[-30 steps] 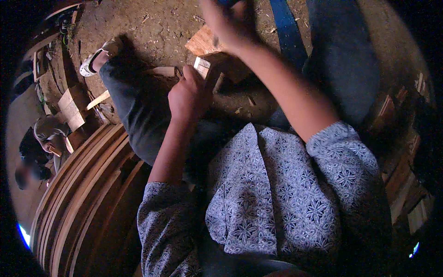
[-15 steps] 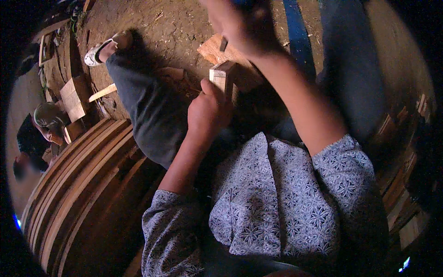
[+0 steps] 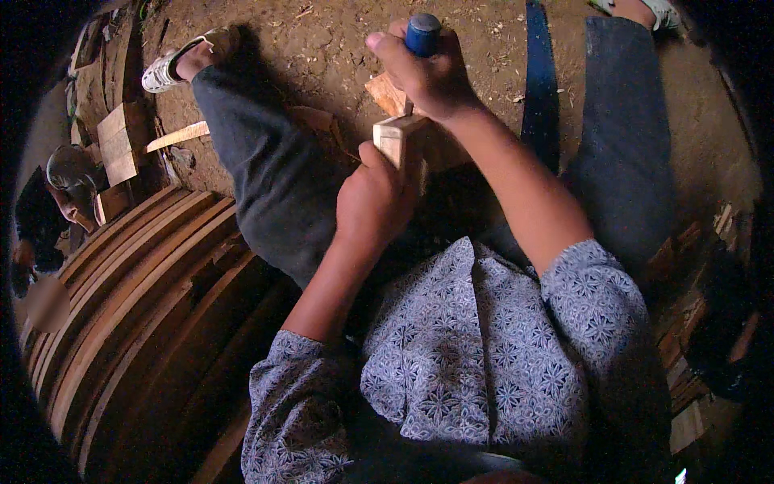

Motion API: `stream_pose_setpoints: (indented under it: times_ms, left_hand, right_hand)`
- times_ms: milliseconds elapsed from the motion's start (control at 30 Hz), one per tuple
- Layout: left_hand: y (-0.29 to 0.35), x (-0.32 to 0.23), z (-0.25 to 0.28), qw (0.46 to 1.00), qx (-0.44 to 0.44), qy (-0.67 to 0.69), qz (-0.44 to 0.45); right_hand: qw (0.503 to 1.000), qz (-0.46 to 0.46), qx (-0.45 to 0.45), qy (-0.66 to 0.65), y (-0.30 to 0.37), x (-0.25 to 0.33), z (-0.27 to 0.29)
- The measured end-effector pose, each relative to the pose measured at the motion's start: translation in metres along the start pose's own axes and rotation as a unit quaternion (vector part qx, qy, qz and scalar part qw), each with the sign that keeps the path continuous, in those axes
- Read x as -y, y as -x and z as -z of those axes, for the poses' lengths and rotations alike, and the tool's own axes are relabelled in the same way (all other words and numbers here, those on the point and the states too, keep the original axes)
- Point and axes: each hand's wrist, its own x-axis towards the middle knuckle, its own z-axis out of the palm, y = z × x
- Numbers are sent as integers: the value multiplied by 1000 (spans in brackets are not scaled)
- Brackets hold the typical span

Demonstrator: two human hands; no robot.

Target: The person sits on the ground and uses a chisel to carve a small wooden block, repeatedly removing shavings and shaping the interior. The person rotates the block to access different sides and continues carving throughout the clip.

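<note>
My left hand [image 3: 371, 198] is wrapped round a squared wooden piece [image 3: 392, 140], thumb along its side, its pale end facing up. In my right fist [image 3: 435, 81] is a blue-handled chisel [image 3: 422, 36], held upright with the handle's top sticking out above the hand. The chisel's dark blade points down to the top of the wooden piece and seems to touch it; the tip is hard to make out. Just beyond lies a rough orange-brown wood block [image 3: 384, 93], partly hidden by my right hand.
Long stacked planks [image 3: 145, 266] fill the left side. Beyond them another person's hand [image 3: 79, 216] is near wooden blocks [image 3: 119, 145]. A long, flat blue strip [image 3: 540, 89] lies on the dirt floor between my legs. Scrap wood [image 3: 685, 355] is at the right.
My right hand has come down and nearer with the chisel, bringing its blade to the wooden piece. My left hand keeps its hold. The view has shifted slightly.
</note>
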Motion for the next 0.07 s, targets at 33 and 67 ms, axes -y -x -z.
stream_pose_setpoints:
  times_ms: [33, 67]
  left_hand:
    - [-1, 2, 2, 1000, 9, -3, 4]
    - [0, 6, 3, 1000, 17, -6, 7]
  right_hand:
    - [997, -30, 5, -72, 0, 0, -2]
    - [988, -60, 10, -143, -1, 3, -3]
